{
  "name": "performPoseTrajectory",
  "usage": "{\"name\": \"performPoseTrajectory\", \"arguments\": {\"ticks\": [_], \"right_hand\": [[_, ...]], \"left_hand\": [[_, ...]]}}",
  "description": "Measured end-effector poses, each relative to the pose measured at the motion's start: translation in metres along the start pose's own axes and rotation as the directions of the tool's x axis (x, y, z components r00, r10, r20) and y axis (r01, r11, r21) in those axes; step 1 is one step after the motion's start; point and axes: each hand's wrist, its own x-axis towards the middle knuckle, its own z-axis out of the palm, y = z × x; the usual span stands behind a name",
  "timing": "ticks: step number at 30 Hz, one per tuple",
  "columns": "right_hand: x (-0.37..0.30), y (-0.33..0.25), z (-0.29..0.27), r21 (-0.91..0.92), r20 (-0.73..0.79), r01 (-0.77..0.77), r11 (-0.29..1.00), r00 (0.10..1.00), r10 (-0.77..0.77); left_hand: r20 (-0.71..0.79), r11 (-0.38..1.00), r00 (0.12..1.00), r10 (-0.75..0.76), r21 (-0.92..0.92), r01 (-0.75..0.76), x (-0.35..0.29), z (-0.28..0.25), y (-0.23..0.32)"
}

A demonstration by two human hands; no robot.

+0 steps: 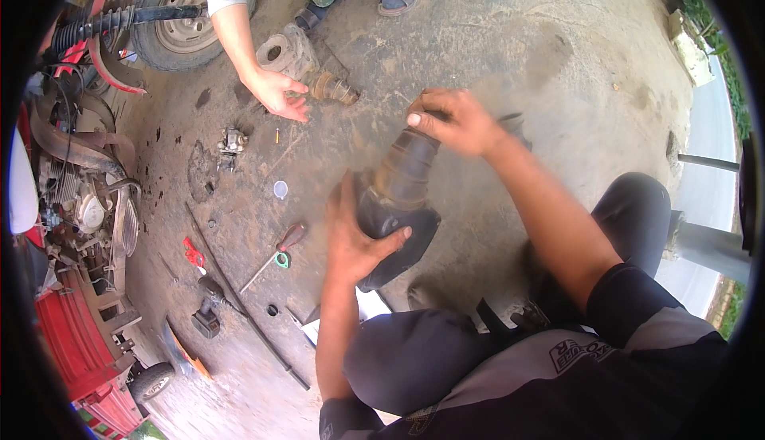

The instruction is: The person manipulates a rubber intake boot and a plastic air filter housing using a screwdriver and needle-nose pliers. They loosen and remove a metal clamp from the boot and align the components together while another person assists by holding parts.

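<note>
Between my hands is a black plastic box (pixel 420 237) with a ribbed rubber hose (pixel 405 170) on top, like an air filter housing; it is slightly blurred and tilted. My left hand (pixel 355 237) grips the box from its left side, thumb across the front. My right hand (pixel 456 121) is closed over the hose's upper end. Beyond them on the floor lies a dusty, similar part (pixel 299 61) with its own ribbed hose (pixel 331 88). Another person's open hand (pixel 277 95) reaches down beside that hose, apart from my hands.
On the concrete to the left lie a carburetor-like metal part (pixel 232 143), a screwdriver (pixel 291 238), a red-handled tool (pixel 194 255), a cordless power tool (pixel 207 312) and a long rod (pixel 259 332). A partly dismantled red vehicle (pixel 76 336) lines the left side, with a wheel (pixel 187 9) behind.
</note>
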Motion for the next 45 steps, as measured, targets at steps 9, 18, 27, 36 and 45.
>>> {"name": "performPoseTrajectory", "arguments": {"ticks": [9, 18, 27, 36, 45], "right_hand": [[-0.012, 0.013, 0.032, -0.126, -0.159, -0.299, 0.946, 0.947, 0.278], [0.006, 0.075, -0.041, 0.277, -0.329, -0.427, 0.861, 0.799, 0.503], [-0.153, 0.134, -0.016, -0.846, -0.067, -0.382, 0.372, 0.768, 0.636], [-0.199, 0.182, -0.004, -0.873, -0.045, -0.314, 0.373, 0.814, 0.578], [-0.093, -0.073, -0.074, 0.016, -0.072, -0.514, 0.858, 0.855, 0.513]], "left_hand": [[-0.047, 0.996, 0.996, -0.082, 0.041, 0.084, -0.01, 0.03, 0.002], [-0.111, 0.968, 0.992, -0.061, -0.247, 0.032, 0.006, -0.001, -0.032], [-0.161, 0.749, 0.966, -0.203, -0.661, 0.047, 0.0, -0.003, -0.075], [-0.224, 0.63, 0.965, -0.135, -0.771, -0.091, -0.009, -0.011, -0.048], [-0.391, 0.948, 0.909, -0.145, -0.319, 0.013, -0.01, -0.028, -0.054]]}}
